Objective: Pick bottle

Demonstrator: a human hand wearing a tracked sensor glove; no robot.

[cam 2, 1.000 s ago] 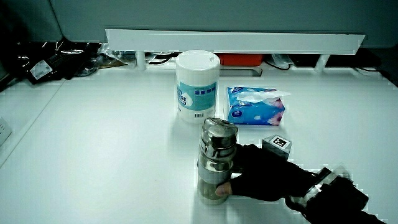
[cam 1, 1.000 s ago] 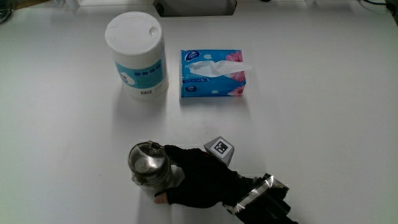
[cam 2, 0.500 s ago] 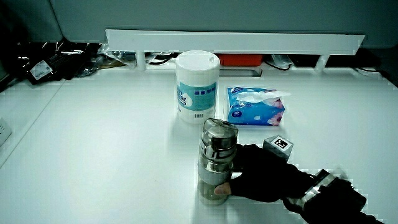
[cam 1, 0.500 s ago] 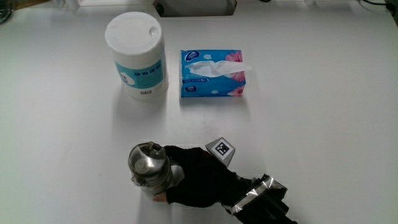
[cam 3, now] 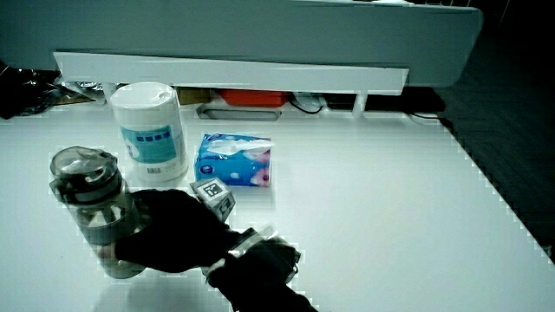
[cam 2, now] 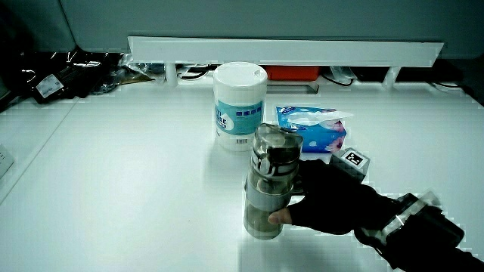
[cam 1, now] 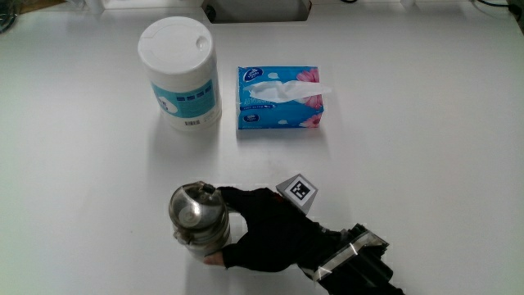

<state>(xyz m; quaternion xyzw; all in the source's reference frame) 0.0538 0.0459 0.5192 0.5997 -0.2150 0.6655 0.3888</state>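
Hand (cam 1: 266, 233) around bottle (cam 1: 197, 217) — tilted, near person.

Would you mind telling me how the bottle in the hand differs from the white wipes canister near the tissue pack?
The bottle is see-through with a metallic lid; the wipes canister is opaque white with a blue label. The bottle is slimmer, the canister wider. The hand grips the bottle, which leans slightly, while the canister stands upright and untouched beside the tissue pack, farther from the person. Both are lidded cylinders.
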